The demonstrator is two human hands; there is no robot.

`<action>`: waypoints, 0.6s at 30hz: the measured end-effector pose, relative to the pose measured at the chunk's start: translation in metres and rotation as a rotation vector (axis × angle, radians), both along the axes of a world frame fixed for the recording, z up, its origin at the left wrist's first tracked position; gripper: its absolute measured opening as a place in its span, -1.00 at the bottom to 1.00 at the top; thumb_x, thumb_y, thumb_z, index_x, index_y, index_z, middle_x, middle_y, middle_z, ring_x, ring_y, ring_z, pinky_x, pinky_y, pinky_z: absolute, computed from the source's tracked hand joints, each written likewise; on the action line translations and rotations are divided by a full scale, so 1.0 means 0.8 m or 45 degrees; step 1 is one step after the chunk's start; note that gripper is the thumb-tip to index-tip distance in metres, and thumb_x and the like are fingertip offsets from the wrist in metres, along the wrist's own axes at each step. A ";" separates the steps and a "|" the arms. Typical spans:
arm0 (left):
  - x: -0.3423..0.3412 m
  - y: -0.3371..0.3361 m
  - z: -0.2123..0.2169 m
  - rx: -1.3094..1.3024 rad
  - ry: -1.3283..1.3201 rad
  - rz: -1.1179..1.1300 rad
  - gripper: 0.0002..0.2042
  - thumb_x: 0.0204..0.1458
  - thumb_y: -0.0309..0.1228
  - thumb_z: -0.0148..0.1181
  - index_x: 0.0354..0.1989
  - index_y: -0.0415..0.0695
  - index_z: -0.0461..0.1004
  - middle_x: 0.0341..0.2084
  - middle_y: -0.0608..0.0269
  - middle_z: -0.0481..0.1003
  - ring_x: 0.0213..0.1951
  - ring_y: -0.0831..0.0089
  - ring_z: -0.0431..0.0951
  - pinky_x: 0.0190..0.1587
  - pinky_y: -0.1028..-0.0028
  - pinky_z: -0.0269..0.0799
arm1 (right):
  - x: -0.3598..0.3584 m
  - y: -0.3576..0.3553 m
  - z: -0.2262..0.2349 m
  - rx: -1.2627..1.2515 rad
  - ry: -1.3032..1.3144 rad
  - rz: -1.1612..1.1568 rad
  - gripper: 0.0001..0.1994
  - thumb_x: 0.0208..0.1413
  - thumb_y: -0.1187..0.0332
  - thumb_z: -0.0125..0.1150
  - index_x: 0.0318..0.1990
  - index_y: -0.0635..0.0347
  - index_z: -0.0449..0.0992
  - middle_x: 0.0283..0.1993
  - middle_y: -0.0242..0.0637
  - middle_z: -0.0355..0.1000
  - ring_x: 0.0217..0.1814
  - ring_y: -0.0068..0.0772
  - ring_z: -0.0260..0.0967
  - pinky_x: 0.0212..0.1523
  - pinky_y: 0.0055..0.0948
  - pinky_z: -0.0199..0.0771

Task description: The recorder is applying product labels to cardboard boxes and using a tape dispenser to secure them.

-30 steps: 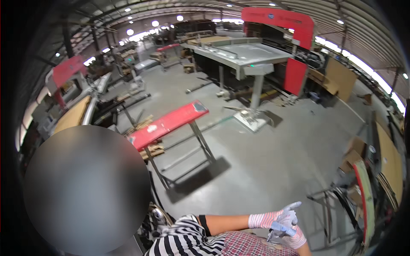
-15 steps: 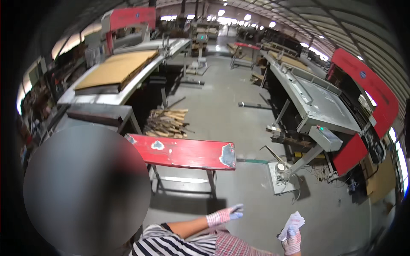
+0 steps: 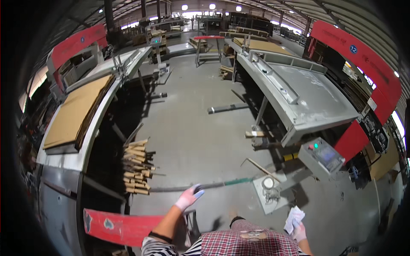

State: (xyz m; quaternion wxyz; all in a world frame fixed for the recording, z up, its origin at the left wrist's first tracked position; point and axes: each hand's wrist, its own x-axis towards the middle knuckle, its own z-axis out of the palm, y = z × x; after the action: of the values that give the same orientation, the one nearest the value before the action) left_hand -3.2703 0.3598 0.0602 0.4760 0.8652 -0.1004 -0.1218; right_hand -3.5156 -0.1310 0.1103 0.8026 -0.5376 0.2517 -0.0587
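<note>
My left hand (image 3: pixel 190 197) is in a pale glove with a pinkish cuff. It reaches forward above the floor with the fingers stretched out and nothing in it, to the right of a low red bench (image 3: pixel 128 228) with worn grey patches. My right hand (image 3: pixel 299 232), gloved the same way, is low on the right beside my checked apron (image 3: pixel 239 243). Its fingers are closed round a crumpled white bundle (image 3: pixel 294 217); whether that is paper or cloth I cannot tell.
A grey control box (image 3: pixel 321 158) on a slanted post stands ahead right, its base plate (image 3: pixel 267 194) on the floor. Behind it are a long grey machine table (image 3: pixel 318 89) and a red machine arm (image 3: pixel 354 49). Wooden sticks (image 3: pixel 137 166) lie left, below a table with brown boards (image 3: pixel 79 113).
I have moved forward, and the red bench now lies at the lower left. The control box looks nearer. A blurred grey round patch at lower left is gone. The right hand keeps the white bundle.
</note>
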 end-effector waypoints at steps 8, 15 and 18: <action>0.031 0.127 -0.114 -0.845 0.698 1.062 -0.45 0.10 -0.11 0.18 0.19 -0.16 0.27 -0.10 0.16 0.51 -0.16 0.41 0.55 -0.16 0.50 0.45 | 0.568 0.108 0.051 0.315 -0.148 0.665 -0.62 0.05 0.32 0.32 0.01 0.19 0.40 -0.13 -0.34 0.46 -0.12 -0.37 0.46 -0.06 -0.26 0.52; 0.095 0.232 -0.253 -0.593 1.158 1.670 -0.63 0.10 -0.09 0.09 -0.07 -0.09 0.35 -0.33 0.22 0.51 -0.37 0.38 0.51 -0.48 0.42 0.36 | 0.943 0.275 0.068 0.222 -0.389 1.112 -0.56 0.06 0.26 0.32 0.06 0.20 0.37 -0.03 -0.38 0.42 -0.01 -0.46 0.39 0.00 -0.40 0.43; 0.094 0.267 -0.339 0.152 0.623 1.458 -0.53 0.10 0.05 -0.01 -0.25 -0.19 0.50 -0.48 0.10 0.53 -0.34 0.26 0.55 -0.31 0.24 0.46 | 1.061 0.310 0.053 0.340 -0.269 1.114 -0.41 0.10 0.32 0.25 0.26 0.19 0.18 0.09 -0.39 0.34 0.08 -0.40 0.34 0.07 -0.34 0.40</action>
State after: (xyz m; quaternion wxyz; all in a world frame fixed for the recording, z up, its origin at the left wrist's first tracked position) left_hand -3.1952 0.5731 -0.2112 0.4259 0.7539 0.4980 -0.0473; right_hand -2.6668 0.1173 0.1527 0.8353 -0.4763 -0.0763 0.2638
